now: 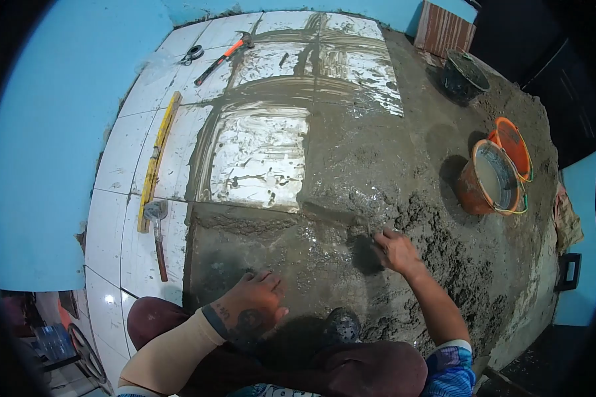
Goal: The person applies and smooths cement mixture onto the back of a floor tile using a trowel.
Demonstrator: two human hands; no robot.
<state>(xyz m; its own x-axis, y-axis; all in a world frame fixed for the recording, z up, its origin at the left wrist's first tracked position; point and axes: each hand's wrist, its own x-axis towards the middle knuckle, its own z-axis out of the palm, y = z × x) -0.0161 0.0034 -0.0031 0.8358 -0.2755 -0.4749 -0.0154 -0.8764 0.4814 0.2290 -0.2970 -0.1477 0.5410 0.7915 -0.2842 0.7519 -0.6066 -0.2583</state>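
My right hand is closed around the handle of a trowel. The trowel's mortar-coated blade points left, low over the wet grey mortar, and is hard to tell from it. My left hand is above the mortar near my knees, holding nothing, with its thumb apart from the slightly bent fingers. Ahead of both hands lies a white floor tile smeared with grey slurry. A ridge of mortar runs along that tile's near edge.
On the laid tiles at left are a yellow spirit level, a mallet, a claw hammer and a dark roll. At right stand orange buckets, one holding grey liquid, and a black bucket. Rough mortar lies beside my right arm.
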